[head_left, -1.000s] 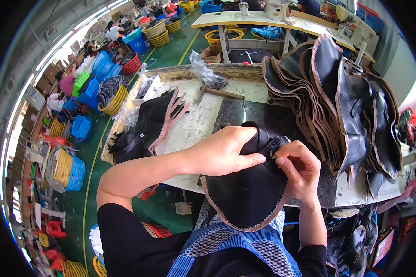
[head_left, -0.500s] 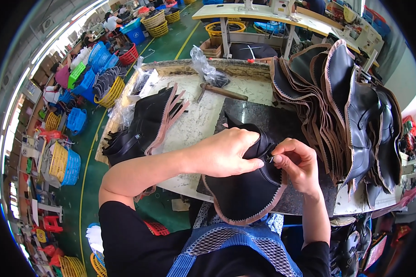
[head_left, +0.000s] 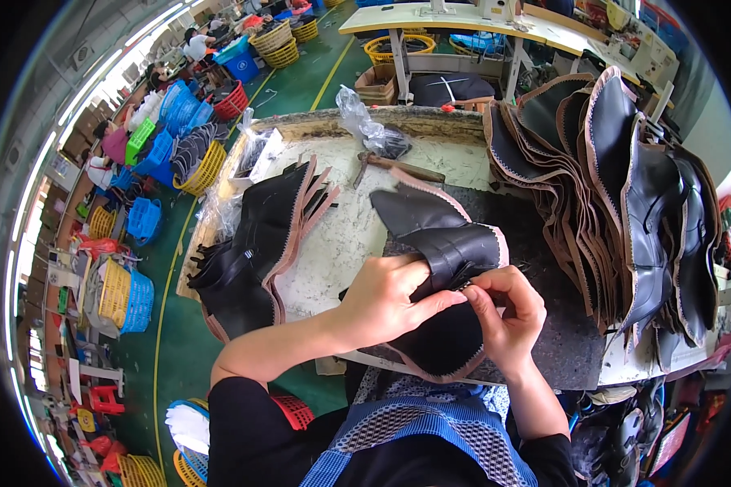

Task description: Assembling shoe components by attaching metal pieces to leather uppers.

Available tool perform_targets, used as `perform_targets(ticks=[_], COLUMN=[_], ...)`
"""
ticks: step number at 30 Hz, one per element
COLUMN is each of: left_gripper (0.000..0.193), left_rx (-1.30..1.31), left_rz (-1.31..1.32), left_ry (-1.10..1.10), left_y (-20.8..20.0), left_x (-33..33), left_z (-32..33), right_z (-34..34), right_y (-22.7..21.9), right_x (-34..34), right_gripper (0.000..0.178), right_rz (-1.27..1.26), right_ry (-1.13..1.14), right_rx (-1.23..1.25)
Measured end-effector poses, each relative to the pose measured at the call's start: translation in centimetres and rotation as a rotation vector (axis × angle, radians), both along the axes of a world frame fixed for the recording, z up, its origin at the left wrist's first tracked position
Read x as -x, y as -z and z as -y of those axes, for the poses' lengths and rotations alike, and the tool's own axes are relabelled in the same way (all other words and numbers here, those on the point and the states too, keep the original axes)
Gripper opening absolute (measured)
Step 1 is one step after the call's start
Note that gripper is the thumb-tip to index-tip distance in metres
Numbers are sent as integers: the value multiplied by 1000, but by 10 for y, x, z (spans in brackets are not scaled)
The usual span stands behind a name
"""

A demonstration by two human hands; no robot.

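A black leather shoe upper [head_left: 449, 246] with a pale stitched edge lies in front of me over a dark slab [head_left: 573, 357], its middle folded up. My left hand [head_left: 382, 302] grips this fold, fingers under the leather and thumb on top. My right hand [head_left: 509, 315] is closed in a pinch beside the left thumb, at what looks like a small strap or buckle on the upper. Whatever sits between those fingertips is mostly hidden.
Left on the worktable [head_left: 333, 243] is a pile of black uppers [head_left: 260, 219]; a taller stack of uppers [head_left: 609, 187] rises at right. Beyond lie a hammer [head_left: 406, 169] and a clear plastic bag [head_left: 364, 122]. A sewing table [head_left: 455, 22] stands past the far edge.
The upper has been turned and folded up, so its far part now shows toward the hammer. Both hands have shifted slightly nearer to me, and the right hand still pinches beside the left thumb.
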State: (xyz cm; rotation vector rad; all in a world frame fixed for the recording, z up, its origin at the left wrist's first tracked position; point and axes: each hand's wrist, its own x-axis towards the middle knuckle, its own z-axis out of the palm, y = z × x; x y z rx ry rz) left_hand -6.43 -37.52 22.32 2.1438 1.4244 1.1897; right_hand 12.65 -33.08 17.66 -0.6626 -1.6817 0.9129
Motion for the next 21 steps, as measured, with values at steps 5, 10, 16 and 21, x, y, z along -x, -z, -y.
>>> perform_targets(ticks=[5,10,16,21], left_gripper=[33,32,21,27], left_rx=[41,42,-43,-141], left_rz=[30,85,-1,-113], left_ry=[1,22,-3,72], left_y=[8,8,10,8], left_x=[6,5,3,8], left_z=[6,5,9,6], right_z=[-6,-3,-1,-5], right_y=[-2,-8,-5,-7], right_x=[5,6,-4,-11], right_gripper=[19,19,23,48], right_rz=[47,88,63,112], right_ry=[-20,20,-81,-4], right_rx=[-230,-289,-40,113])
